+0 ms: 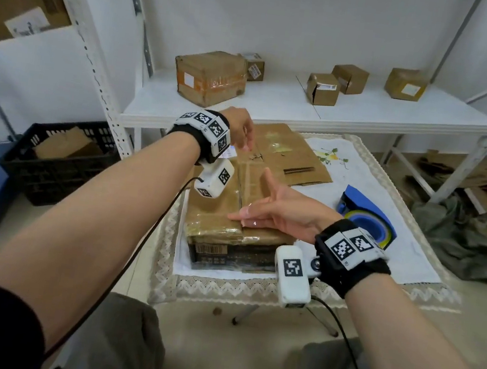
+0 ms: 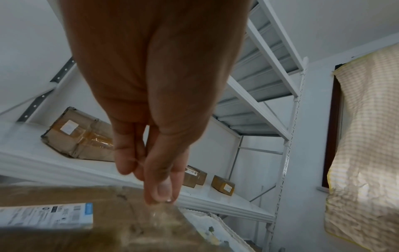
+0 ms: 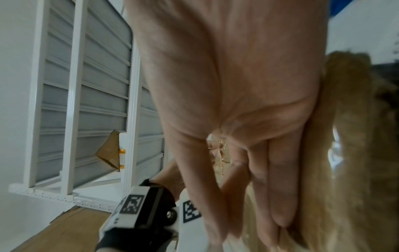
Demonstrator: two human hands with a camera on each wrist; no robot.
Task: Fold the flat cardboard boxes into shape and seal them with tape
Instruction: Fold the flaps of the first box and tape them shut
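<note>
Sealing step: box [image 1: 233, 201] on worktop [image 1: 411, 262] w/ flaps closed — right hand [image 1: 276, 210] flat, fingers straight, smoothing tape; left hand [image 1: 240, 128] pinching tape end at far edge. Next, prob. press seam firmly.

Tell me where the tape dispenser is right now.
In the head view, the blue tape dispenser sits on the tablecloth at the right, just beyond the right hand and beside the cardboard box.

box [image 1: 226, 210] fills table centre | tape dispenser [image 1: 365, 216] right; bare cloth [image 1: 406, 258] beside
</note>
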